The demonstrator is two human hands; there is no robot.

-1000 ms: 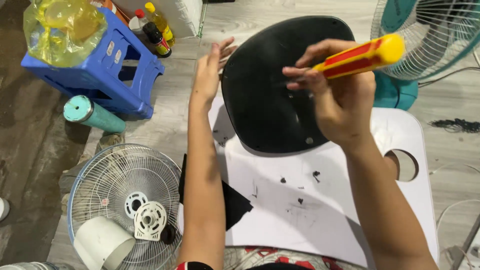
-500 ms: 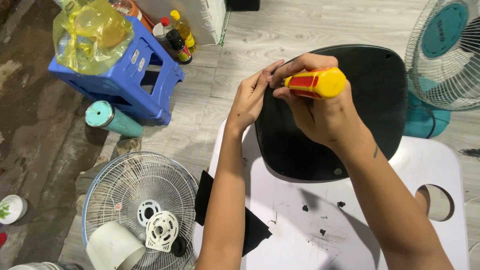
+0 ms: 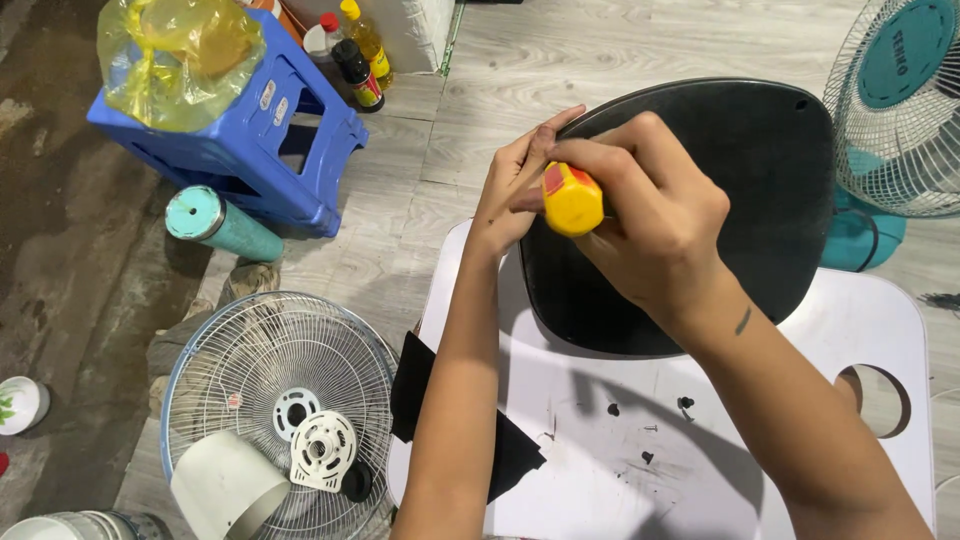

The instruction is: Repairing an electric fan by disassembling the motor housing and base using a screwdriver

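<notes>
Two fan grilles [image 3: 278,400] [image 3: 895,100], three bottles [image 3: 352,50], one blue stool [image 3: 250,140], one screwdriver [image 3: 572,198]

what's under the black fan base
The black fan base lies on a white plastic table. Its far part overhangs the wooden floor. What lies beneath its middle is covered.

- The floor [image 3: 640,50] across the top of the frame is pale grey wood-look planking; down the left edge it gives way to darker, stained bare ground [image 3: 60,260].
- A blue plastic stool [image 3: 270,150] stands in the upper left, with a yellow plastic bag [image 3: 180,55] on top.
- Small bottles [image 3: 350,50] stand just behind the stool, beside a white wall base [image 3: 420,35].
- A white fan grille [image 3: 270,390] lies at lower left.
- A teal standing fan [image 3: 900,110] fills the upper right corner.
- Light is even and soft.
</notes>
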